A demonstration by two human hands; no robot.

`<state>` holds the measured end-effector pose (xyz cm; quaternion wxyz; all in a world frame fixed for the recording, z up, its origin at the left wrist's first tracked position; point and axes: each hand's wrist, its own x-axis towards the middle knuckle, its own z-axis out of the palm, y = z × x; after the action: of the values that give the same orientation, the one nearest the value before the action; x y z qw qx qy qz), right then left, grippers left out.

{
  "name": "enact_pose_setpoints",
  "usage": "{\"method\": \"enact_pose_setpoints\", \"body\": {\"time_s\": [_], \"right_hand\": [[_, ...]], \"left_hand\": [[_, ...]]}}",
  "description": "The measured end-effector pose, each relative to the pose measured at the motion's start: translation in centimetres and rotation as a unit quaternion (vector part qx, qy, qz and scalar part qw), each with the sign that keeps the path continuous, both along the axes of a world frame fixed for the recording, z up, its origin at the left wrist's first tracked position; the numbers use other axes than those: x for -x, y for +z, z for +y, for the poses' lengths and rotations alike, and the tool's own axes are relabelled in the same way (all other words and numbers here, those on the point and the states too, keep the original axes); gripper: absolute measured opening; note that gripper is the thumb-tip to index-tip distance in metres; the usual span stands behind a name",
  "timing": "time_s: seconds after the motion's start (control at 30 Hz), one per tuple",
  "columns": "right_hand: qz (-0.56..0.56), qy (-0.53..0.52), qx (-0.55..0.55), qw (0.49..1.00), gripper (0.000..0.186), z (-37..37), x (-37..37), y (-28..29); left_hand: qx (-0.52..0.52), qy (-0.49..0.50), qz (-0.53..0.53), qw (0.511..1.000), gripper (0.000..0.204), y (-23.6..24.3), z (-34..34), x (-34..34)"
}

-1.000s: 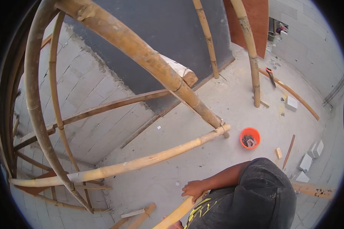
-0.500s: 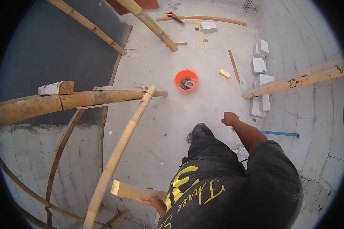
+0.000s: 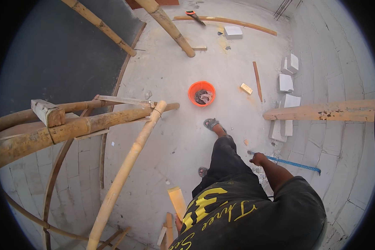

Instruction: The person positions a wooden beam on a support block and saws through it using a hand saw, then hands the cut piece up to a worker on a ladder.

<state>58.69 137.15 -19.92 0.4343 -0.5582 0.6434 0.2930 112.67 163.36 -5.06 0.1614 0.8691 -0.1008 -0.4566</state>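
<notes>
Our right hand (image 3: 258, 158) has dropped beside the blue level (image 3: 293, 163), fingers curled loosely, holding nothing. Our left hand (image 3: 178, 221) still grips the short plank (image 3: 177, 202).

Construction site, unfinished building: bamboo scaffold poles (image 3: 125, 171) at left, bare block wall (image 3: 341, 71) at right, loose blocks (image 3: 288, 77), timber offcuts, orange bucket (image 3: 201, 93) on dusty concrete floor (image 3: 171, 75).

Scene viewed steeply downward from a head-worn fisheye camera.
The concrete floor (image 3: 171, 83) is seen from well above; straight edges are bent near the rim.
</notes>
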Motion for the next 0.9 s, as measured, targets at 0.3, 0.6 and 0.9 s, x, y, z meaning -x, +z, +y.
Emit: {"method": "enact_pose_setpoints", "body": {"time_s": [0.3, 0.6, 0.9], "right_hand": [[-0.093, 0.068, 0.078, 0.990, 0.039, -32.5, -10.2, -11.4], [-0.024, 0.242, 0.022, 0.970, 0.058, -42.7, -18.9, -27.5], [-0.022, 0.306, 0.108, 0.946, 0.026, -43.7, -19.2, -34.2]], "left_hand": [[-0.101, 0.101, 0.029, 0.989, 0.070, -4.8, -13.1, 5.5], [-0.102, 0.188, 0.026, 0.976, 0.070, -11.3, -22.8, 5.8], [-0.156, 0.236, 0.043, 0.958, 0.070, -9.5, -23.1, 7.7]]}}
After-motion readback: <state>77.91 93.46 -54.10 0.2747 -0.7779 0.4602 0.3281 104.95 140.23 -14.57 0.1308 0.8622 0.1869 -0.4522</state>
